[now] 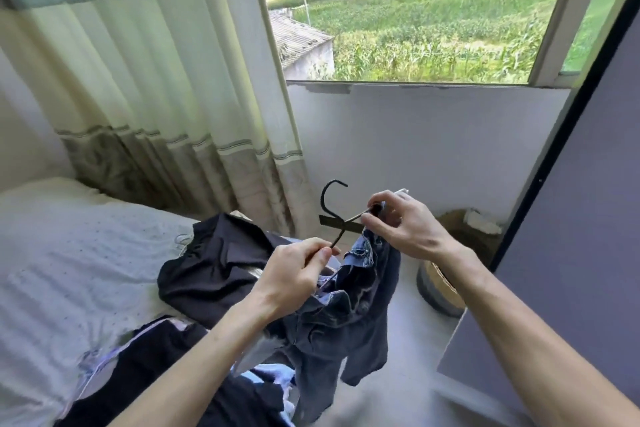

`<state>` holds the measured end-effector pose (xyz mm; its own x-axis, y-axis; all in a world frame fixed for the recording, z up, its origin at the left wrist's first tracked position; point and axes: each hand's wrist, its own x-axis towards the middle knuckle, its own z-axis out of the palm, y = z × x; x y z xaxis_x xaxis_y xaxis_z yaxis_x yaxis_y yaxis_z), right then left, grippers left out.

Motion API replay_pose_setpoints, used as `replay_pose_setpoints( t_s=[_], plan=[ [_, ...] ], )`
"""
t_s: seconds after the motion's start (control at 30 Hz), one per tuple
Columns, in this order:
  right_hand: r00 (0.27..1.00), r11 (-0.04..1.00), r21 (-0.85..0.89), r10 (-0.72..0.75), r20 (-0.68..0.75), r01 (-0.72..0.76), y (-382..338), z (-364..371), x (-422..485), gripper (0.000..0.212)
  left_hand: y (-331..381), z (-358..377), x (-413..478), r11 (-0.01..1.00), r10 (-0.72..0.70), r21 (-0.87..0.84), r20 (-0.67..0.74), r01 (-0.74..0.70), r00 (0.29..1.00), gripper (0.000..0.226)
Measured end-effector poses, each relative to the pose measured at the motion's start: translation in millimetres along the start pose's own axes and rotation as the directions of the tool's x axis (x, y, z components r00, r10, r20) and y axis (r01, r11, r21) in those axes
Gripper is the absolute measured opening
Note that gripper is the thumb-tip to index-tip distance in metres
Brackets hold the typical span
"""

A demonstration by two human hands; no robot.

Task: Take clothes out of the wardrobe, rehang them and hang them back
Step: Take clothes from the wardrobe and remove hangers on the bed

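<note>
A pair of dark blue jeans [349, 315] hangs in front of me at the centre of the head view, waistband up. A thin black hanger [334, 208] with its hook pointing up runs between my hands. My left hand [294, 274] pinches the hanger's left end together with the waistband. My right hand [398, 222] grips the hanger's right end and the jeans' waistband edge. A black garment [214, 274] lies on the bed behind the jeans. More dark clothes [166, 367] lie at the bottom left.
The white bed [69, 253] fills the left side. Pale green curtains [156, 80] hang behind it. A window [415, 10] is ahead. The grey wardrobe door [571, 270] stands at the right, with a woven basket [443, 284] on the floor beside it.
</note>
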<state>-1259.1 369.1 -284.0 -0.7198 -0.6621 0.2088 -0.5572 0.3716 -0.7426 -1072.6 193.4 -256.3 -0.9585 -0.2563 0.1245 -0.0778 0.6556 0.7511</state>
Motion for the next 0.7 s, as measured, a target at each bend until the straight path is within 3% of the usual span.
replay_pose_setpoints(
  t_s=[0.13, 0.23, 0.47, 0.7],
  plan=[
    [0.993, 0.996, -0.032, -0.082, -0.085, 0.079, -4, 9, 35, 0.054, -10, -11, 16, 0.997, -0.022, -0.080, -0.110, 0.014, 0.994, 0.027],
    [0.988, 0.995, -0.052, -0.096, -0.124, 0.090, -8, 23, 63, 0.053, -19, -23, 31, 0.990, -0.053, -0.139, -0.155, 0.031, 0.986, 0.033],
    [0.983, 0.987, -0.085, -0.145, -0.113, 0.136, -46, 66, 140, 0.055, -55, -78, 54, 0.990, -0.098, -0.128, -0.277, 0.065, 0.956, 0.031],
    [0.968, 0.965, -0.121, -0.242, -0.059, 0.234, -119, 145, 257, 0.056, -126, -186, 86, 0.989, -0.144, -0.087, -0.427, 0.119, 0.893, 0.028]
  ],
)
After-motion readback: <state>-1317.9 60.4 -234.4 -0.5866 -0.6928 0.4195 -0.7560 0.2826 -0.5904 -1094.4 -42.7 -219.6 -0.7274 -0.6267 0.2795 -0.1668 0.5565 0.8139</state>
